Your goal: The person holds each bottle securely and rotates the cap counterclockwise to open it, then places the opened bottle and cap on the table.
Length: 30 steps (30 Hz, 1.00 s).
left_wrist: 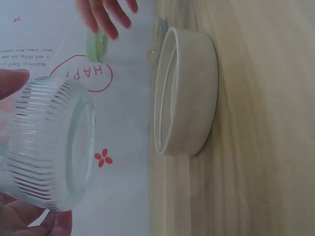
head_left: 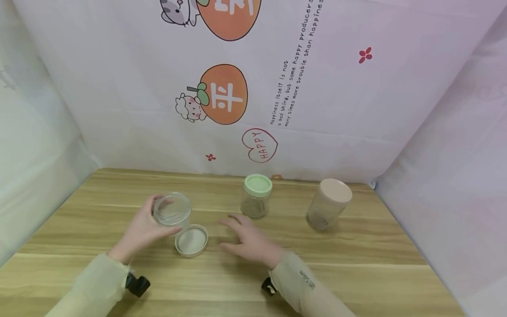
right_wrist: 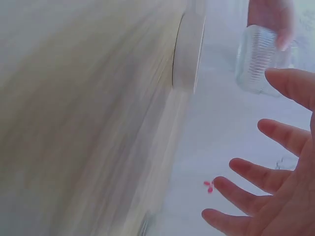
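One clear ribbed glass jar (head_left: 173,210) has no lid on it, and a cream lid (head_left: 192,241) lies on the desk (head_left: 214,288) with its hollow side up, so the two are apart and, by my reading, joining or separating them is the work in hand. The jar is raised at centre left of the frame, near the lid, in the left hand (head_left: 143,230), fingers and thumb curled around its side. The right hand (head_left: 252,241) is spread wide and holds nothing, at lower centre.

No contents show through the ribbed glass; which end is up I cannot tell. The green-lidded jar (head_left: 256,197) at centre and the beige-lidded jar (head_left: 328,205) at centre right are both capped; something dark shows low in each, too unclear to name.
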Available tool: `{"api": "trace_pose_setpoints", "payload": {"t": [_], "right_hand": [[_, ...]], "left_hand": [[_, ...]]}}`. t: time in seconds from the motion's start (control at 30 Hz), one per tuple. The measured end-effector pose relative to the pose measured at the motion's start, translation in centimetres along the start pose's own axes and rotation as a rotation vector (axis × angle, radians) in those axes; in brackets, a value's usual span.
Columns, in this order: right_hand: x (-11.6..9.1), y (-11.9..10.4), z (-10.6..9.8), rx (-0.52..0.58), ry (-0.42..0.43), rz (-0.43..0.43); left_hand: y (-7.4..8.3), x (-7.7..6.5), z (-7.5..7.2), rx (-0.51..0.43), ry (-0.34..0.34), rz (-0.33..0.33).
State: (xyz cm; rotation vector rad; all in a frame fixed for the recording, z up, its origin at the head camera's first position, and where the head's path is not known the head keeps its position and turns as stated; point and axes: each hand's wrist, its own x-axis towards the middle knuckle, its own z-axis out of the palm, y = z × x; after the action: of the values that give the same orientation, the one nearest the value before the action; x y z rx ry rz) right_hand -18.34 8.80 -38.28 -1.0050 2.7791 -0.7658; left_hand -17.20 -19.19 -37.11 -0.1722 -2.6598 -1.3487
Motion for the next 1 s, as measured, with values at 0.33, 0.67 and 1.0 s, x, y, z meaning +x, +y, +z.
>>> {"api": "trace_pose_setpoints", "payload": {"t": [0.33,0.67,1.0], "right_hand": [[-2.2,2.6,-1.1,0.074,0.184,-0.063],[-3.5,4.2,-1.3,0.06,0.275,-0.052],[-4.0,4.7,-1.2,0.042,0.275,-0.043]], "left_hand": [[-0.8,3.8,1.9,0.001,-0.083,0.008],[-1.8,5.9,3.2,-0.03,-0.158,-0.027],[-2.5,7.1,3.7,-0.027,-0.237,-0.008]]}}
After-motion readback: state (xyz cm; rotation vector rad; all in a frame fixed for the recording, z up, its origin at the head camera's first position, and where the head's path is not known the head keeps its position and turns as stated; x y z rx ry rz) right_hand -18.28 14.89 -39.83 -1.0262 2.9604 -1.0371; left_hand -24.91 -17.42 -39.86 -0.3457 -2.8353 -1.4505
